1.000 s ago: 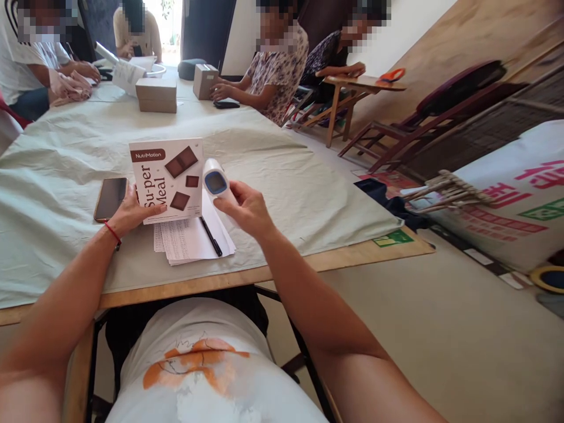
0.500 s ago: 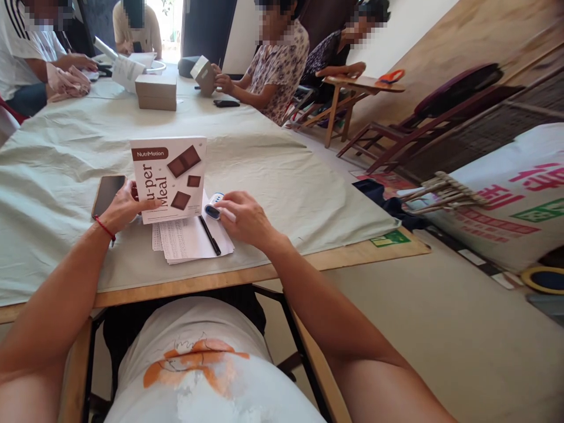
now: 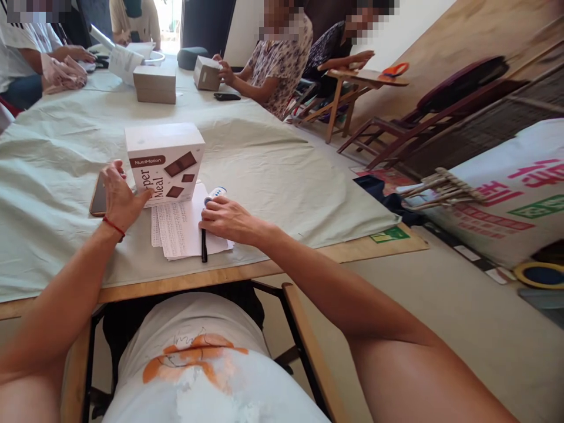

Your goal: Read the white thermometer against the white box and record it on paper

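Note:
A white NutriMotion box (image 3: 176, 155) with brown chocolate pieces printed on its front stands upright on the cloth-covered table. My left hand (image 3: 121, 194) is at its left end, thumb against the lower front and fingers curled by the side edge. Under my right hand (image 3: 227, 220) is a black pen (image 3: 204, 247); the fingers close around its upper part, which they hide. Printed sheets (image 3: 174, 232) lie stacked beneath the pen, in front of the box. Just beyond my right fingers lies a small white and blue device (image 3: 217, 192), partly covered. A phone (image 3: 97, 197) sits beside my left hand.
Across the table are a brown box (image 3: 155, 85), a black phone (image 3: 227, 96) and a white lamp-like ring (image 3: 154, 59). Another person's hands hold a box (image 3: 207, 73). More people sit around the room. A folding chair (image 3: 396, 129) and a large printed sack (image 3: 511, 188) stand to the right.
The NutriMotion box has gone from tilted to upright, its top now showing. My right hand has moved left and down from the white and blue device onto the pen, which has turned.

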The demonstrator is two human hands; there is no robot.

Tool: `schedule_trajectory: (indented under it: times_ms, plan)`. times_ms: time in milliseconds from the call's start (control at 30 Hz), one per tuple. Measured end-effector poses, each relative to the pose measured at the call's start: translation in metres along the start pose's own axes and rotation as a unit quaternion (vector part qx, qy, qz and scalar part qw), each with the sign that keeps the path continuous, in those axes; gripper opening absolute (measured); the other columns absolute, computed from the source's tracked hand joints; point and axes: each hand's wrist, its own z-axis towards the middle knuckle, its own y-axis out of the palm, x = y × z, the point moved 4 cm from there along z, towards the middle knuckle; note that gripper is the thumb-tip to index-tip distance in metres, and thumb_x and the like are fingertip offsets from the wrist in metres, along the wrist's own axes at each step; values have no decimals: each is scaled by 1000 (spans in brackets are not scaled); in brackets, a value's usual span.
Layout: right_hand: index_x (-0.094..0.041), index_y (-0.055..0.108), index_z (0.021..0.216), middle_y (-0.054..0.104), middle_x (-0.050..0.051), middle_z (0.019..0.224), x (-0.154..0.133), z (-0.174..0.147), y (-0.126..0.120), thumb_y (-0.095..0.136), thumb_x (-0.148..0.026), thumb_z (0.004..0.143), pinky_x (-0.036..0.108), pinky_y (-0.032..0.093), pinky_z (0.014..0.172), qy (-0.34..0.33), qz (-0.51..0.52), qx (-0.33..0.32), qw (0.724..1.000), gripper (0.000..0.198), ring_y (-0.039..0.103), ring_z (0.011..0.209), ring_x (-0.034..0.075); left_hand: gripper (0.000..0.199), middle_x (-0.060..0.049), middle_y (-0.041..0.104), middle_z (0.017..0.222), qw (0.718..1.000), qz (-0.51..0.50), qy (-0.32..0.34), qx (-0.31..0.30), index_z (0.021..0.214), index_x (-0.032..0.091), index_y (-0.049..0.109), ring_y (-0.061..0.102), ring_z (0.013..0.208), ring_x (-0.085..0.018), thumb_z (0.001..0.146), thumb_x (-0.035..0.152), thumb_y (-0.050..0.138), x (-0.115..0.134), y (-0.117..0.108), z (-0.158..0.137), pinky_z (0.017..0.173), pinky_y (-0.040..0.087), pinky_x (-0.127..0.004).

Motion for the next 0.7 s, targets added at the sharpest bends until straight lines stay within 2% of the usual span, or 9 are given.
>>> schedule_trajectory:
  times_ms: [67, 133, 200, 233, 333, 400, 467, 567, 700]
  plan:
    - [-20, 67, 85, 66, 5, 85, 2, 1, 0, 48, -10, 103, 36, 34, 82, 0, 17, -10, 1000, 28, 47, 81, 19, 59, -13, 56, 129, 995, 59, 55, 49, 115, 21, 52, 55, 127, -35, 71, 33, 90, 19, -7, -6, 105, 52, -54]
    - [-21, 66, 86, 66, 5, 85, 4, 1, -1, 50, -9, 98, 36, 36, 81, 21, 53, -13, 998, 24, 50, 81, 19, 30, -8, 62, 112, 989, 92, 113, 6, 105, 23, 55, 63, 108, -30, 85, 31, 76, 39, -3, -16, 96, 54, -49]
    - [-23, 66, 87, 67, 5, 86, 7, -2, -5, 51, -11, 94, 36, 38, 82, 68, 94, -6, 993, 20, 54, 83, 20, 7, -4, 65, 93, 968, 110, 167, -149, 97, 24, 60, 66, 90, -25, 96, 30, 60, 55, 16, -33, 86, 54, -43]
    - [-23, 66, 86, 67, 5, 86, 10, -4, -8, 52, -14, 94, 36, 39, 82, 102, 113, 2, 988, 18, 56, 84, 20, 9, -4, 68, 91, 943, 117, 194, -242, 96, 23, 63, 67, 87, -24, 98, 30, 58, 60, 28, -44, 83, 54, -40]
    - [-25, 63, 80, 66, 5, 82, 14, -10, -20, 54, -24, 91, 37, 44, 84, 237, 175, 63, 953, 14, 59, 83, 21, 21, -9, 75, 112, 847, 127, 287, -429, 105, 21, 72, 68, 95, -25, 101, 35, 57, 75, 57, -85, 85, 53, -38]
    - [-25, 61, 79, 65, 4, 81, 13, -10, -29, 54, -27, 88, 39, 48, 85, 334, 248, 155, 896, 11, 60, 80, 21, 35, -11, 70, 137, 801, 119, 353, -470, 123, 20, 71, 66, 107, -27, 104, 45, 56, 86, 68, -108, 94, 51, -41]
    - [-25, 62, 88, 66, 3, 82, 7, -5, -30, 51, -29, 87, 38, 51, 83, 397, 365, 252, 804, 11, 61, 78, 19, 51, -13, 61, 153, 777, 132, 385, -480, 139, 19, 64, 63, 115, -31, 105, 55, 52, 93, 73, -123, 96, 49, -43]
    - [-25, 63, 93, 63, 0, 75, -7, 18, -15, 50, -32, 85, 34, 53, 72, 390, 567, 265, 676, 18, 60, 71, 17, 63, -14, 59, 155, 767, 153, 388, -487, 147, 19, 59, 60, 119, -34, 104, 63, 48, 97, 74, -133, 98, 45, -46]
    - [-25, 55, 72, 45, -5, 58, -9, 32, 12, 55, -36, 80, 30, 44, 58, 427, 629, 212, 614, 14, 45, 57, 13, 81, -19, 57, 155, 764, 145, 365, -512, 156, 17, 50, 52, 135, -41, 95, 70, 59, 92, 72, -136, 111, 36, -57]
